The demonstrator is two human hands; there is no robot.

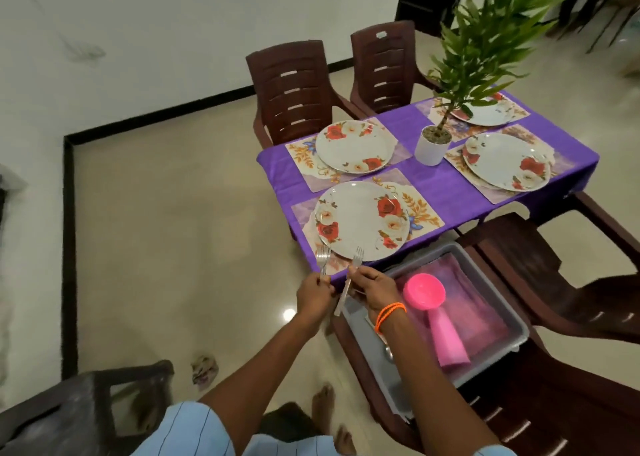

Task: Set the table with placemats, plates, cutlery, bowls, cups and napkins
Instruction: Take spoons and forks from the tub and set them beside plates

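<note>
The left hand's (313, 294) fingers pinch a fork (322, 260); the right hand's (372, 287) fingers grip a second fork (350, 275). Both forks point tines-up over the near corner of the bench (433, 178), beside the nearest flowered plate (360, 220) on its placemat (424, 213).

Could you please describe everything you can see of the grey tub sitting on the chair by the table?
The grey tub is a rectangular, plastic-looking bin with a rolled rim, resting open-topped on a brown chair beside the table's near corner. Pink cloth lines its bottom; a pink cup lies on its side inside, and some metal cutlery shows along its left wall. The right hand hovers above its near-left corner.
</note>
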